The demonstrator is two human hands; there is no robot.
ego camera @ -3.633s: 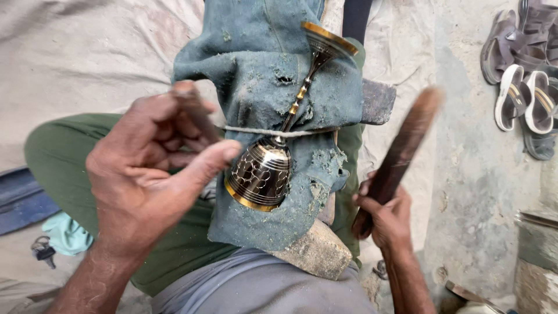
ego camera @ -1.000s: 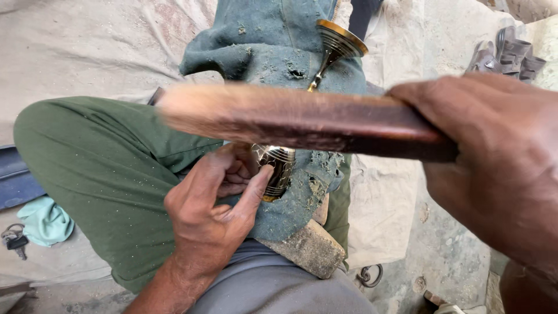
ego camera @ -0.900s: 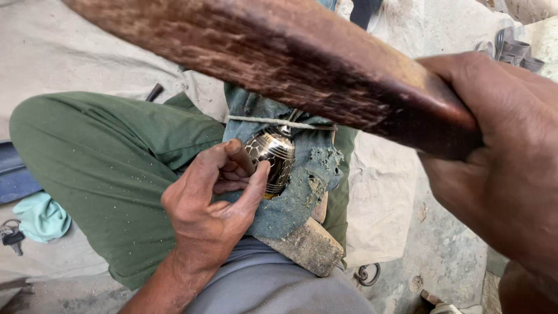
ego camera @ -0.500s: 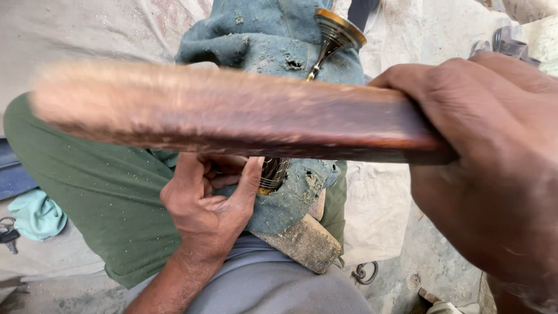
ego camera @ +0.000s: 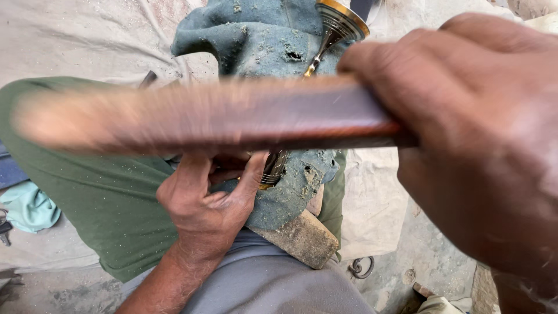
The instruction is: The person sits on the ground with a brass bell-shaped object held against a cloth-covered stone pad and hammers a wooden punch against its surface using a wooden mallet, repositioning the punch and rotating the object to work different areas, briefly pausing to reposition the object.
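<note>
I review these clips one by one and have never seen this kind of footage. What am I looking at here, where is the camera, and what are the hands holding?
The camera sits on a person's head and looks down at their lap. The right hand grips a blurred brown wooden stick, held crosswise close to the lens. The left hand steadies an engraved brass piece with a flared brass end, lying on a worn blue-green cloth over the green trouser leg. A wooden block pokes out beneath the cloth. Pale sheeting covers the ground.

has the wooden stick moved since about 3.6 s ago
Yes. The wooden stick then stood low, right of the cloth-wrapped block; now the right hand holds it level across the block.
</note>
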